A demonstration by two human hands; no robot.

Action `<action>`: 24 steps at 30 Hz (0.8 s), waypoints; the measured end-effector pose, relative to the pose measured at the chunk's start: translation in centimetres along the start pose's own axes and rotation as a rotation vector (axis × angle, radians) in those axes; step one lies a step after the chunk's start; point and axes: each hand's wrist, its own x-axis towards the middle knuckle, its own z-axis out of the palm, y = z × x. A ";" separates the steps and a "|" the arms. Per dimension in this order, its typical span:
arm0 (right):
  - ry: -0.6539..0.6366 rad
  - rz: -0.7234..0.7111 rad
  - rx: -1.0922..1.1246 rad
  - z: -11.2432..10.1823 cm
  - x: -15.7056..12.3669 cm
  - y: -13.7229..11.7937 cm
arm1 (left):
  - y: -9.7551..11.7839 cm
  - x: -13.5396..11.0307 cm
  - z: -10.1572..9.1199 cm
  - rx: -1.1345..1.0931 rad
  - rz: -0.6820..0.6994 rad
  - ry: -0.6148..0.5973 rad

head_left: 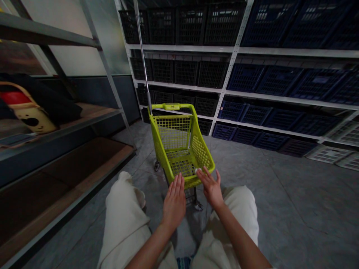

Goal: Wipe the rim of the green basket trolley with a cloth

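In front of my knees stands a small yellow-green shopping cart (183, 149) with a grid basket and wheels; the basket looks bare inside. My left hand (175, 203) lies at the near rim with its fingers stretched out and together, holding nothing visible. My right hand (212, 188) is at the near right corner of the rim, some fingers spread. A small white piece (197, 170), perhaps a wipe or tissue, shows at its fingertips against the rim; most of it is hidden.
A metal pole (143, 56) rises from the cart's far left corner. Behind are white racks (224, 89) with black crates (186, 73) and blue crates (269, 117). To the left, a shelf (103, 114) carries a yellow bag (35, 117) and a phone (18, 139).
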 end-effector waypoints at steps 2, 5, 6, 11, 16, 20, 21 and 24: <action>0.039 0.092 -0.033 -0.6 -0.2 2.9 | 0.1 0.0 0.0 0.002 -0.004 -0.009; 0.100 0.213 -0.054 -0.2 -0.2 3.6 | 0.4 0.1 0.1 -0.003 -0.016 -0.003; 0.113 0.236 -0.051 0.3 -0.1 2.7 | 0.5 0.2 0.1 -0.006 -0.020 0.004; 0.089 0.134 0.045 2.8 0.7 -5.6 | 0.6 0.3 0.2 -0.018 -0.021 0.042; -0.015 -0.008 0.114 2.2 0.9 -6.3 | 0.3 0.1 0.1 0.009 -0.023 0.019; -0.030 -0.005 0.058 0.4 0.3 0.2 | 0.1 0.0 -0.1 0.016 -0.008 -0.008; -0.006 0.032 0.036 0.1 0.1 1.9 | 0.1 0.0 -0.2 0.014 -0.004 -0.010; 0.068 0.171 -0.016 0.0 -0.1 4.3 | 0.3 0.0 -0.2 -0.003 0.000 0.005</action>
